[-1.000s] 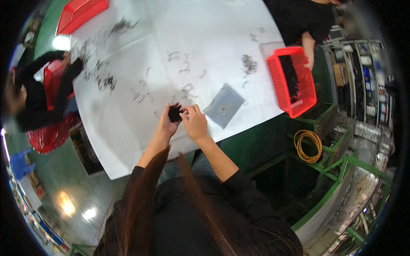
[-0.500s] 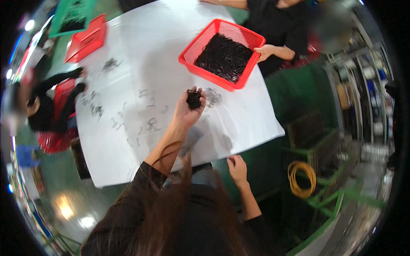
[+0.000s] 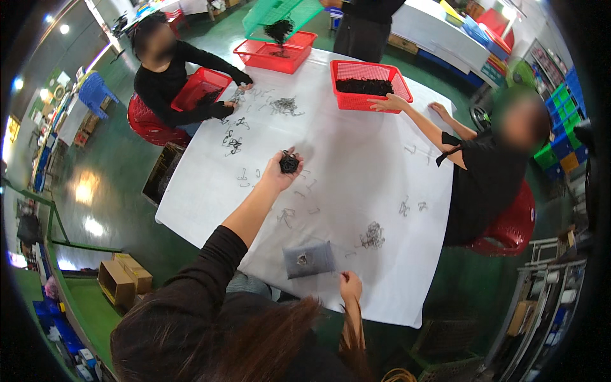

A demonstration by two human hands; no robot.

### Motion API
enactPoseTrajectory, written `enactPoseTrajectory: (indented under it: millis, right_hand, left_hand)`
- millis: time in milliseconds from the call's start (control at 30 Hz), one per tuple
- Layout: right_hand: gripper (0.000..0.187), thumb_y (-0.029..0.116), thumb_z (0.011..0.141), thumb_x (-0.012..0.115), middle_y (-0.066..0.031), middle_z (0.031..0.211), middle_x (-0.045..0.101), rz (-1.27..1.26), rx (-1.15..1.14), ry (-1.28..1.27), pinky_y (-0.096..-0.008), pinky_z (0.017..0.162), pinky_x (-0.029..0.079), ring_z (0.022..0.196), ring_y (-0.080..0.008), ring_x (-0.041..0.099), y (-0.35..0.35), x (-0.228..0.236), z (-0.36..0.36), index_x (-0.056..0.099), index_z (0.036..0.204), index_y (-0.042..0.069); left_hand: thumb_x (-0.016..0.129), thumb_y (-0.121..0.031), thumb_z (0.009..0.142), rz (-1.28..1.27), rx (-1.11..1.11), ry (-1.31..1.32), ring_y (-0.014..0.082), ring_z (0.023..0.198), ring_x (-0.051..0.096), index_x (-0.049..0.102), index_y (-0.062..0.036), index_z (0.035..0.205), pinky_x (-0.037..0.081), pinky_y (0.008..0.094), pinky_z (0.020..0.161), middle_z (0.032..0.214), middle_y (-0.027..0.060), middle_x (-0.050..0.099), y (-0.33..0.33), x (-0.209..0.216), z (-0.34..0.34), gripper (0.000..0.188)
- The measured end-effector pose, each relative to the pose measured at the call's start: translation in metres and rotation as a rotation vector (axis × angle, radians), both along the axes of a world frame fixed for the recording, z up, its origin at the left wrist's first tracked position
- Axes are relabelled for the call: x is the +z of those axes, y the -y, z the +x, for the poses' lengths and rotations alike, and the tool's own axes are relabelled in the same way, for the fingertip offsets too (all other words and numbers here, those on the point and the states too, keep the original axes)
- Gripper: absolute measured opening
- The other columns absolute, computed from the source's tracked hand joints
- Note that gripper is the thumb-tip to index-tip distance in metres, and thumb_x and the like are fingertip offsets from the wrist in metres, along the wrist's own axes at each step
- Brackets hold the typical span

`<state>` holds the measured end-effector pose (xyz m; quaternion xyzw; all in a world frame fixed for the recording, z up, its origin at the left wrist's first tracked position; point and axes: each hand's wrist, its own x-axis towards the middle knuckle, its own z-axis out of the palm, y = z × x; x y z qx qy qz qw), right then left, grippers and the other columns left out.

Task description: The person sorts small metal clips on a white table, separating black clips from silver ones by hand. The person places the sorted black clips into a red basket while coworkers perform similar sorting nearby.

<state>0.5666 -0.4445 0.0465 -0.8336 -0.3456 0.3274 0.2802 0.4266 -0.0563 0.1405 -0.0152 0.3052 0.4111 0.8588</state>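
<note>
My left hand (image 3: 277, 173) reaches out over the white-covered table (image 3: 356, 191), palm up. Its fingers curl round a clump of small black bent parts (image 3: 289, 163). My right hand (image 3: 350, 288) is at the near table edge, its fingers curled closed; whether anything is in them is hidden. Just left of it lies a grey-blue flat packet (image 3: 309, 260). Beyond the packet are several loose hook-shaped pieces (image 3: 286, 216). Right of them sits a small dark pile (image 3: 372, 235) of similar pieces.
A seated person's hand (image 3: 389, 103) touches a red basket (image 3: 372, 104) of black parts. At far left, another person's hands (image 3: 232, 105) are among loose pieces. A green basket (image 3: 299, 16) is tilted over a red tray (image 3: 277, 60), black parts dropping from it. Red chairs flank the table.
My view has swung, showing more of the far side. The red basket now rests farther away on the table. The green basket is tipped over the red tray. My left hand still holds the clump.
</note>
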Motion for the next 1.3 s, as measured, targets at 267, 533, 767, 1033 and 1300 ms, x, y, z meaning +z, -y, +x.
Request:
enactPoseTrajectory:
  millis: [267,533,767,1033,1300]
  right_hand:
    - [0.053,0.033,0.082,0.063,-0.0254,0.130,0.042,-0.100,-0.010,0.336,-0.0432,0.097,0.038,0.119,-0.0398,0.043,-0.191,-0.037,-0.032,0.049,0.124,0.002]
    - [0.087,0.049,0.078,0.065,-0.0320,0.143,0.017,-0.356,-0.107,0.340,-0.0481,0.108,0.026,0.135,-0.0460,0.014,-0.219,-0.053,-0.069,0.029,0.138,-0.002]
    - [0.090,0.039,0.077,0.069,-0.0298,0.146,0.011,-0.433,-0.062,0.266,-0.0469,0.108,0.027,0.137,-0.0445,0.010,-0.236,-0.025,-0.071,0.022,0.141,-0.002]
    - [0.080,0.033,0.078,0.069,-0.0280,0.147,0.013,-0.400,-0.107,0.294,-0.0451,0.107,0.028,0.137,-0.0428,0.013,-0.237,-0.025,-0.073,0.029,0.138,-0.002]
    - [0.056,0.034,0.090,0.055,-0.0207,0.142,0.032,-0.007,-0.514,0.381,-0.0432,0.104,0.032,0.133,-0.0366,0.028,-0.159,-0.026,-0.054,0.038,0.136,0.007]
  left_hand:
    - [0.028,-0.034,0.098,-0.066,0.173,-0.095,0.0307,0.092,0.054,0.054,-0.0067,0.114,0.054,0.0406,0.074,0.103,0.0142,0.053,-0.187,-0.034,-0.056,0.041]
    - [0.032,-0.032,0.097,-0.053,0.203,-0.154,0.0274,0.081,0.054,0.054,-0.0069,0.104,0.051,0.0404,0.070,0.089,0.0103,0.053,-0.406,-0.096,-0.050,0.033]
    - [0.041,-0.048,0.092,0.114,0.297,-0.197,0.0336,0.103,0.051,0.046,-0.0109,0.115,0.045,0.0566,0.083,0.113,0.0152,0.052,-0.558,-0.022,0.011,0.044]
    - [0.044,-0.048,0.090,0.438,0.025,-0.651,0.0344,0.137,0.017,0.019,-0.0159,0.144,0.017,0.0637,0.104,0.149,0.0090,0.021,-0.511,-0.012,0.019,0.067]
    - [0.045,-0.039,0.094,0.623,-0.352,-1.004,0.0262,0.131,0.032,0.027,-0.0134,0.140,0.031,0.0427,0.101,0.143,0.0110,0.031,-0.214,-0.112,-0.087,0.056]
